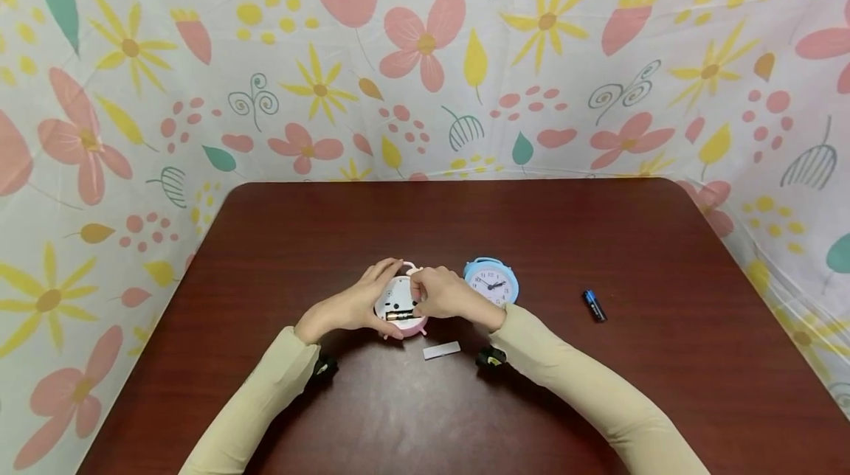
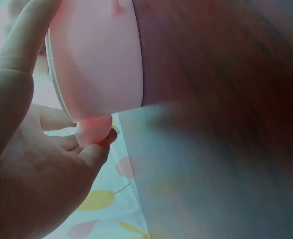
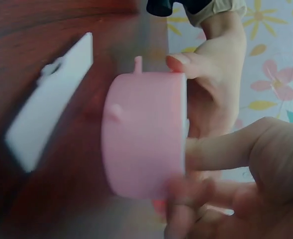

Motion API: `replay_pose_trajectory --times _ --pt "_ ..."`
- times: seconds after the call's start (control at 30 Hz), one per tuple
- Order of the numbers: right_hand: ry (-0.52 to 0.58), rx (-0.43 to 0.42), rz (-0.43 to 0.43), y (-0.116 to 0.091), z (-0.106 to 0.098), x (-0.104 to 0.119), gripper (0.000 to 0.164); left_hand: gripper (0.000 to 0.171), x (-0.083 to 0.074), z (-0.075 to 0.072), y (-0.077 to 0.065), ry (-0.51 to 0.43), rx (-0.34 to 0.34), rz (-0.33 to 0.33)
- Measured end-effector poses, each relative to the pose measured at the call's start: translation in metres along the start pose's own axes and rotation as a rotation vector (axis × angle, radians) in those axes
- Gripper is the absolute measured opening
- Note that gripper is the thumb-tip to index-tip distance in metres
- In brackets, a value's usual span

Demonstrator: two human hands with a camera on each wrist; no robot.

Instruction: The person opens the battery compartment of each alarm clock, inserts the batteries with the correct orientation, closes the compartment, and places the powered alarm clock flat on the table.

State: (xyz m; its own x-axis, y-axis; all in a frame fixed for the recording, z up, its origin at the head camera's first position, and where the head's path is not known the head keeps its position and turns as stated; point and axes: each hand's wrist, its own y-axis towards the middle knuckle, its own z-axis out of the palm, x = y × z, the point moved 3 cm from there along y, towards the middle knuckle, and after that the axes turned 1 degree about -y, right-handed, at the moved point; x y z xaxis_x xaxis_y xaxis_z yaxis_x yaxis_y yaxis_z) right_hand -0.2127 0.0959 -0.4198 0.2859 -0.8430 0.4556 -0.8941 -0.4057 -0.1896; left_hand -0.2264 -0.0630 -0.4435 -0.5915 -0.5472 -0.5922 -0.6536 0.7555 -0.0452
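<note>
A pink alarm clock (image 1: 413, 329) lies face down on the table, its white back up. In the open compartment of that back lies a battery (image 1: 398, 316). My left hand (image 1: 358, 303) grips the clock from the left, thumb at the near rim and fingers reaching round the far side. From the right, my right hand (image 1: 443, 293) is curled over the clock, its thumb on the back by the battery's right end and its fingers at the side. The fingers partly hide the back. Just in front lies a white battery cover (image 1: 441, 350).
A light blue alarm clock (image 1: 491, 282) lies face up right behind my right wrist. Farther right is a black and blue battery (image 1: 594, 306). The brown table (image 1: 458, 217) ends at a flower-patterned cloth (image 1: 425, 128) at the back and sides.
</note>
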Motion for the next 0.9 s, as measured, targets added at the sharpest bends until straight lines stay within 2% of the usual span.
replay_pose_trajectory --times 0.3,0.5,0.57,0.73,0.9 --pt "0.104 -0.050 -0.141 -0.016 -0.005 -0.010 0.021 0.115 0.000 0.000 0.000 -0.013 0.001 -0.003" --pt "0.081 -0.050 -0.209 -0.030 -0.017 -0.005 0.019 0.117 0.003 0.002 0.001 -0.003 -0.005 -0.001" --pt "0.074 -0.020 -0.234 -0.035 -0.020 -0.004 0.016 0.117 0.003 0.003 0.001 0.000 -0.007 0.005" --pt "0.031 0.126 -0.252 -0.048 -0.023 -0.001 0.011 0.117 0.002 0.002 0.000 0.007 -0.023 0.020" --pt "-0.107 0.176 -0.177 -0.055 -0.015 0.003 0.027 0.116 0.001 0.000 -0.001 -0.002 -0.029 0.015"
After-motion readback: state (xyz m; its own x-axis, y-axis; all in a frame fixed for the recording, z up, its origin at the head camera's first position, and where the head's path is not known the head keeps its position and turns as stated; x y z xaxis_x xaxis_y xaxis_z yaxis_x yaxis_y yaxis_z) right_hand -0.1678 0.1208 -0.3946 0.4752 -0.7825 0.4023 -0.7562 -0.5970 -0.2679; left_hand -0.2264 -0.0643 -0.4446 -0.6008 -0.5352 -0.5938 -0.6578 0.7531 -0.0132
